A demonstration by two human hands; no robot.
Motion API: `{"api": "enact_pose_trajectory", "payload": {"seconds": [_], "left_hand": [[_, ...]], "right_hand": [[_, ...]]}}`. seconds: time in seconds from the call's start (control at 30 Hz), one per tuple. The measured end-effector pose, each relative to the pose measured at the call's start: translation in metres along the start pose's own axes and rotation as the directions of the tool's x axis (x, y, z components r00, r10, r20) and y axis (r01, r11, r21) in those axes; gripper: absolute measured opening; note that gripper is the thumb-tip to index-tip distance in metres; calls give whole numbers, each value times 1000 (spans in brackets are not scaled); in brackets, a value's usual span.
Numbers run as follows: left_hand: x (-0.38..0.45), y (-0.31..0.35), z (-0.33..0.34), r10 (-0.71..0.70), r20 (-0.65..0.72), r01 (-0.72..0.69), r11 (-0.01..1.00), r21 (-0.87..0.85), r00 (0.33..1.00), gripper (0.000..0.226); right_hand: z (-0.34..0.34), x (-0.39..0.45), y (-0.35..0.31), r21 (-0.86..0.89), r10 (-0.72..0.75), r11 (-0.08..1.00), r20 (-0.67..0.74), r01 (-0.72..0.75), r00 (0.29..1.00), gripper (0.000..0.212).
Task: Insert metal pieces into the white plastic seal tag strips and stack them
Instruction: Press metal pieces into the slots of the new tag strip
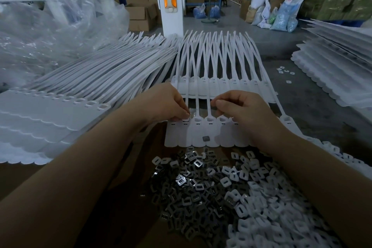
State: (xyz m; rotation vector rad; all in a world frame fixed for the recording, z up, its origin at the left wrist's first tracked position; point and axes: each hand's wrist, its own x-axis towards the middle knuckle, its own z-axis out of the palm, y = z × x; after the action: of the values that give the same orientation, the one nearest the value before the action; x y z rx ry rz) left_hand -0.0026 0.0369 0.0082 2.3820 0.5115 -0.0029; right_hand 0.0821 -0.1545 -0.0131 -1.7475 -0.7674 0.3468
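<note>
A white seal tag strip [201,137] lies flat in front of me, its square sockets in a row along its upper edge. My left hand [165,104] presses fingertips into a socket at the strip's left end; whatever is under them is hidden. My right hand [241,110] hovers over the strip's right half with fingers curled, thumb meeting forefinger as if pinching something too small to see. One loose metal piece [206,138] rests on the strip's lower part. A heap of dark metal pieces [193,189] spreads below, next to a heap of white plastic caps [261,207].
A tall stack of tag strips [66,106] fans out at my left. More strips [217,78] lie beyond my hands, and another stack [332,72] is at the right. Clear plastic bags [50,32] and a white machine post [171,2] stand behind.
</note>
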Motion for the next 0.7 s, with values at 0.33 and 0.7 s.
{"api": "enact_pose_trajectory", "payload": {"seconds": [0.33, 0.7], "left_hand": [[1, -1, -4, -37, 52, 39, 999, -35, 998, 7], [1, 3, 0, -46, 19, 46, 999, 1, 999, 10]], "right_hand": [[0, 0, 0, -9, 8, 1000, 1, -8, 1000, 13], [-1, -1, 1, -18, -1, 1000, 5, 1, 1000, 15]]}}
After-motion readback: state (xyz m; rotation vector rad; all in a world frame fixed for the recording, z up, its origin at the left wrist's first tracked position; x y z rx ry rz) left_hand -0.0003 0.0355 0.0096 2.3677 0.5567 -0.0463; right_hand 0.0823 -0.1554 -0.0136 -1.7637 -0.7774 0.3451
